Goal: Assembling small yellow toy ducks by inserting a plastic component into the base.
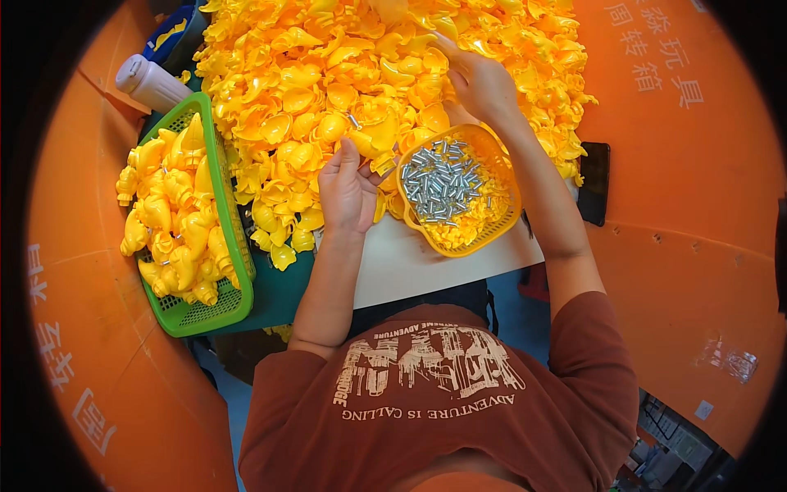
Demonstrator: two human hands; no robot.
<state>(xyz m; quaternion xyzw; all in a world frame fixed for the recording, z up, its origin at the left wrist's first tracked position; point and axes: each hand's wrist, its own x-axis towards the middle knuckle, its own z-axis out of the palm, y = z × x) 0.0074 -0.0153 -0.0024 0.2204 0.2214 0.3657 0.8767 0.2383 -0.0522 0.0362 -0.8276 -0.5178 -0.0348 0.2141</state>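
Observation:
My left hand (349,190) is closed, thumb against fingers, on a yellow plastic shell half (379,138) at the near edge of a large heap of such shells (299,100). A small silver metal pin (354,121) shows beside this piece. Over the right part of the heap, my right hand (485,87) reaches forward with thumb and forefinger apart; its other fingers are partly hidden. Below it, near my right forearm, stands a yellow basket (514,215) holding many silver metal pins (443,179) and small yellow plastic parts (469,225).
A green basket (236,261) with assembled-looking yellow pieces (176,217) stands at left. Behind it are a pale lidded bottle (154,84) and a blue container (170,37). A dark flat object (595,184) lies at right. Orange panels (680,156) flank both sides.

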